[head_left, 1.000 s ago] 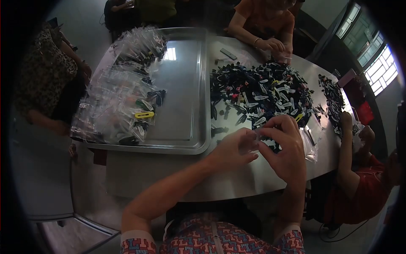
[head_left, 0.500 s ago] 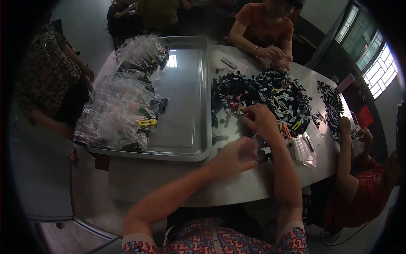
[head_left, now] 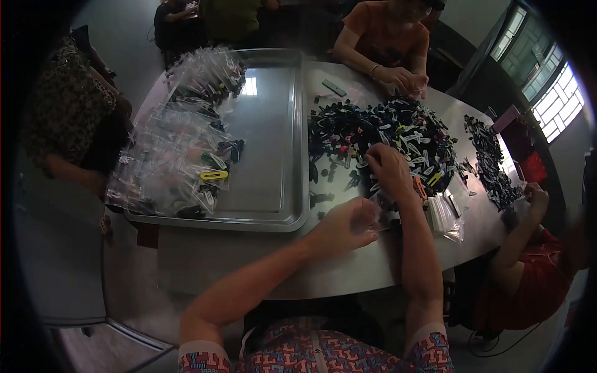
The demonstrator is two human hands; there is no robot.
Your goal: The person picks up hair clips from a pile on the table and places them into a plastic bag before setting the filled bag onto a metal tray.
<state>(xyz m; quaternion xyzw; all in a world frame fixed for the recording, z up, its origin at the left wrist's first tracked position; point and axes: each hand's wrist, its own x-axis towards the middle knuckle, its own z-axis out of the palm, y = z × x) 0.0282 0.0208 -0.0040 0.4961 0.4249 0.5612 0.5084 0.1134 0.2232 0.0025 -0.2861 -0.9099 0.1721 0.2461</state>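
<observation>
A heap of small snap hair clips point(head_left: 336, 127), mostly black and white with some coloured ones, lies on the metal table. Over its near edge is my right hand point(head_left: 392, 173), fingers curled and pressed together low among the clips; what they grip is hidden. Closer to me, my left hand point(head_left: 346, 225) is closed, thumb toward fingers, on a small clear plastic bag point(head_left: 380, 204) that shows only faintly. Just right of my right wrist are an orange clip point(head_left: 419, 188) and a stack of clear bags point(head_left: 443, 214).
To the left stands a large metal tray point(head_left: 305, 155) with many filled clear bags point(head_left: 168, 143) and a yellow clip point(head_left: 214, 175). A second clip pile point(head_left: 488, 155) lies at right. Co-workers sit across and at right; another person stands at left. A grey-green bar point(head_left: 334, 87) lies farther back.
My right hand has shifted slightly right and up along the heap's edge. My left hand stays nearly in place. The co-worker at right has drawn one hand back from the second pile.
</observation>
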